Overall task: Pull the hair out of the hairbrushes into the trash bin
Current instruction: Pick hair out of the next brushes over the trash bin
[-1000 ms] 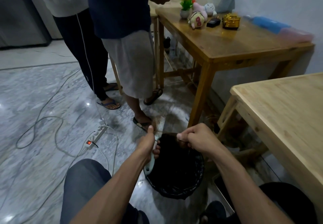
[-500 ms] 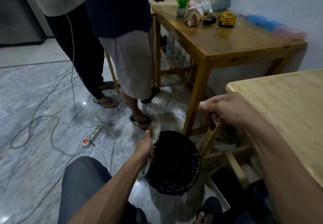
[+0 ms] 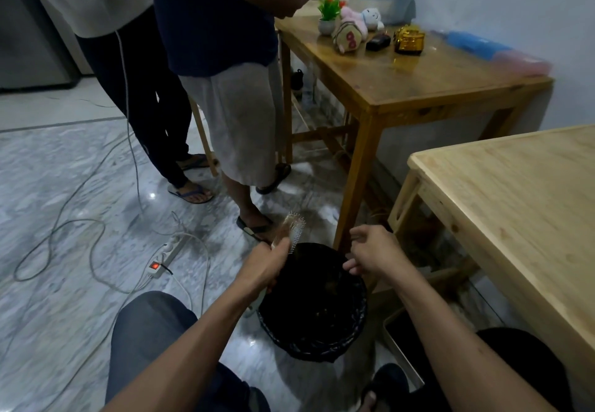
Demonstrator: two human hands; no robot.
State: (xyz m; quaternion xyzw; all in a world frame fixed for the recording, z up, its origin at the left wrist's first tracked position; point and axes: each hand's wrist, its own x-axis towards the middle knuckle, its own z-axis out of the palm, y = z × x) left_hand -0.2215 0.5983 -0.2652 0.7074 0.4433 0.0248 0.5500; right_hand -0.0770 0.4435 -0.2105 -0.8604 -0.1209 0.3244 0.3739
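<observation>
Hairbrush [image 3: 291, 229] sits gripped in my left hand [image 3: 262, 270] at the trash bin [image 3: 314, 344] rim, while my right hand [image 3: 373, 255] has swung back from the table, fingers [image 3: 349, 263] loosely open and seemingly empty, ready for another pull.

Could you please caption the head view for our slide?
Left hand holds hairbrush over trash bin; right hand hovers open.

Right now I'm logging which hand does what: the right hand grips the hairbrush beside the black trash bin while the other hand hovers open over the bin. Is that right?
Not quite: the left hand grips the hairbrush, not the right. The head view shows it clamped on the handle beside the black trash bin, while the right hand hovers open over the bin.
</observation>
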